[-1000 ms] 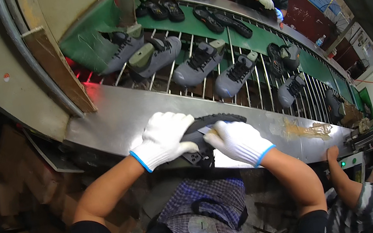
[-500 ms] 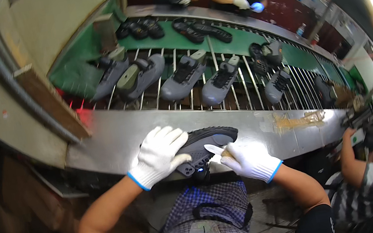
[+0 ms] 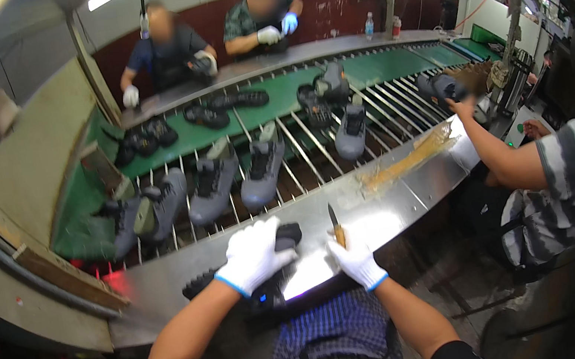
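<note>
At the near edge of the metal worktop, my left hand (image 3: 254, 254), in a white knit glove, is closed over a dark shoe sole (image 3: 287, 237). The glove hides the sole's middle; its treaded end (image 3: 197, 284) sticks out to the left. My right hand (image 3: 357, 262), gloved alike, grips a short knife (image 3: 340, 234) by its yellowish handle. The dark blade points up and away from me, to the right of the sole and apart from it.
Beyond the metal worktop (image 3: 411, 197) runs a roller conveyor (image 3: 305, 145) with several grey shoes (image 3: 262, 172). Dark soles (image 3: 237, 100) lie on the green belt (image 3: 287, 82) behind. A person (image 3: 555, 159) at the right touches a shoe (image 3: 440, 86). Two people work across the line.
My view has swung up and to the right. The knife has come away from the sole, and its blade now points up. The person at the right now reaches to a shoe on the conveyor.
</note>
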### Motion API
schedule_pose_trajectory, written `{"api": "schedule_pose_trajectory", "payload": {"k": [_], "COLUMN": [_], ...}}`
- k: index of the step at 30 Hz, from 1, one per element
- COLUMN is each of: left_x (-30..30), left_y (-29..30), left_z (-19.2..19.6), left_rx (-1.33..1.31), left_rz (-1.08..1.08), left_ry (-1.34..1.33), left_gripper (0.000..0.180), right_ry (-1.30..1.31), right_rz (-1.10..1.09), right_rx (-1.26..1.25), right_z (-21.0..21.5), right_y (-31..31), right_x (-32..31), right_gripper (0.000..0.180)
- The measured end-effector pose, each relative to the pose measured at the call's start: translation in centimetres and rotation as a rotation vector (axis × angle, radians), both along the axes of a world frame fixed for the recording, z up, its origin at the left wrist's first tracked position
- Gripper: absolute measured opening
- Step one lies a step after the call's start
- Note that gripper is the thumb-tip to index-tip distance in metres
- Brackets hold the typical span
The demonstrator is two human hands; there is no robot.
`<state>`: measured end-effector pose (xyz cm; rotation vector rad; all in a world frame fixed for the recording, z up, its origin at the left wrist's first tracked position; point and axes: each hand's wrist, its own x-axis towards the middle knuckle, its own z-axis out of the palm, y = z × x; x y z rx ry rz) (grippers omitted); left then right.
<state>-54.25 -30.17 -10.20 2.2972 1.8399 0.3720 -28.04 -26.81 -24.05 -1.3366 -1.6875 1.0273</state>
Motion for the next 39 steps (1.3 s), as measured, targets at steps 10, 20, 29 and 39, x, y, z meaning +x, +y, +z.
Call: {"api": "schedule_pose_trajectory", "payload": {"k": [10, 20, 29, 39], "left_x": [-9.2, -8.8, -8.1, -8.0], "left_y": [-11.4, -6.1, -2.7, -3.8], "left_z": [3.5, -0.7, -0.6, -1.1], "left_rx": [0.273, -0.110, -0.247, 0.073], "left_rz": [0.107, 0.142, 0.027, -0.104], "left_ry": [-0.242, -0.226, -0.128, 0.032], "left_gripper": [0.097, 0.080, 0.075, 0.050], "right_ry": [0.622, -0.352, -0.673, -0.663], "right_rz": [0.077, 0.480, 0.639, 0.674], "right_rx": [-0.622, -0.010, 0.048, 0.159], "right_z": [2.6, 9.5, 13.0, 14.5], "right_y": [0.6, -1.2, 0.2, -4.6], "right_x": [0.0, -2.6, -8.9, -8.2], "right_gripper": [0.037, 0.051, 0.048, 0.044]}}
